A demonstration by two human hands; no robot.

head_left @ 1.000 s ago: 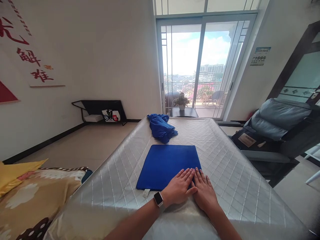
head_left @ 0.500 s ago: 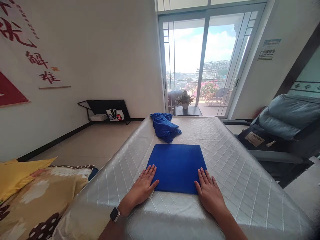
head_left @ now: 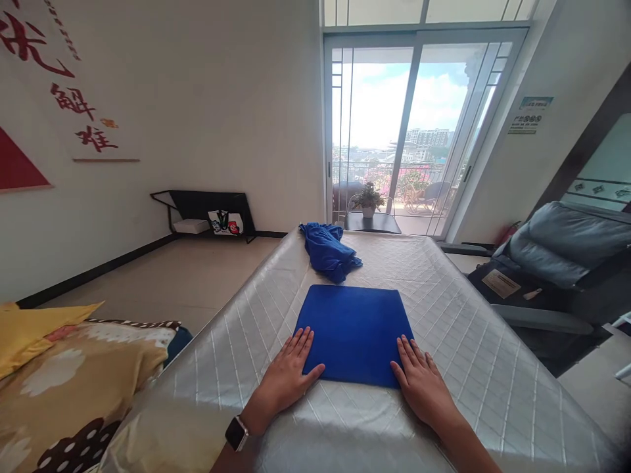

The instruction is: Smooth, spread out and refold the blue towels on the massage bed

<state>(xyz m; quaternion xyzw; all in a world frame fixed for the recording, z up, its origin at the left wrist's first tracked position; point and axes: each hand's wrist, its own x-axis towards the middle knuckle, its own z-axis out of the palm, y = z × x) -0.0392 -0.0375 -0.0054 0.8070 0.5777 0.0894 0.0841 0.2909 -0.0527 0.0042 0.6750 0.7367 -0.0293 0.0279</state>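
At the far left, on a pale wall, a hanging scroll with large red characters, and beside it the lower part of a red hanging. Below, in the near left corner, a yellow pillow against tan bedding with white patches and brown polka dots. Farther back, over a smooth beige floor, a black rack with a white box and a printed bag.

Across the middle, a broad silvery surface, quilted in diamonds, lightly wrinkled. At its far left corner, a crumpled blue cloth. Just nearer, flat and smooth, a blue square of fabric. At its near left edge, the left hand, palm down, thumb apart from the fingers, with a smartwatch on the wrist. At its near right edge, the right hand, also flat, fingers slightly spread.

Beyond, a potted plant on a chair, before glass sliding doors with a bright balcony outside. To the right, a small notice on the wall, then a dark padded recliner.
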